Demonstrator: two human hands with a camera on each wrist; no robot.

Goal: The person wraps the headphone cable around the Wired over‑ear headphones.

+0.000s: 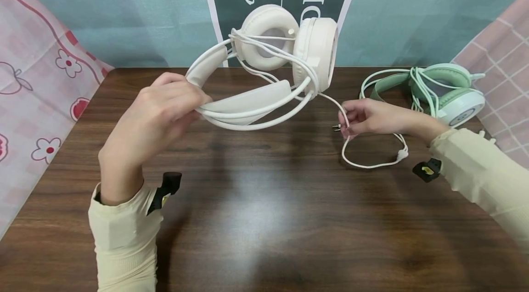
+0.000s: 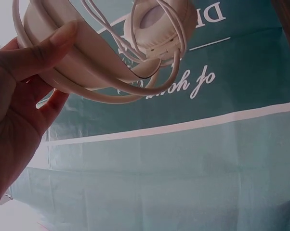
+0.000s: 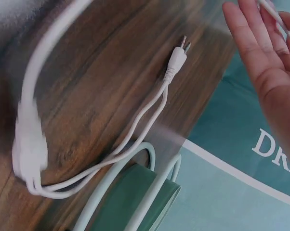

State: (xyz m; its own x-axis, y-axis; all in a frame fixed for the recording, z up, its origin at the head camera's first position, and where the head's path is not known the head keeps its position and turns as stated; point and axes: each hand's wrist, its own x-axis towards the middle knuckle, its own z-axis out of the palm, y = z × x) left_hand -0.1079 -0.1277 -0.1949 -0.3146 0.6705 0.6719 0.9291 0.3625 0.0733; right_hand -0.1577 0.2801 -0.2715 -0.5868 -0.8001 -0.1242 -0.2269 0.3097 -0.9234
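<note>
My left hand (image 1: 159, 110) grips the headband (image 1: 254, 101) of a pair of white headphones, held up over the table. In the left wrist view the thumb lies across the headband (image 2: 63, 29), which has thin rails beside it. The white ear cups (image 1: 316, 53) point away to the back, with cable wound around them. Over on the right, my right hand (image 1: 378, 116) holds the white cable (image 1: 369, 166) between thumb and fingers. Metal plug tips (image 1: 336, 127) show beside those fingers. The right wrist view shows the plugs (image 3: 176, 60) and the cable's splitter (image 3: 30, 147).
Green headphones (image 1: 458, 103) with a bundled cable lie at the table's back right, just behind my right hand. The brown wooden table (image 1: 256, 218) meets a blue-green cloth backdrop (image 1: 144, 16) with white lettering. Pink patterned cloths hang at both sides.
</note>
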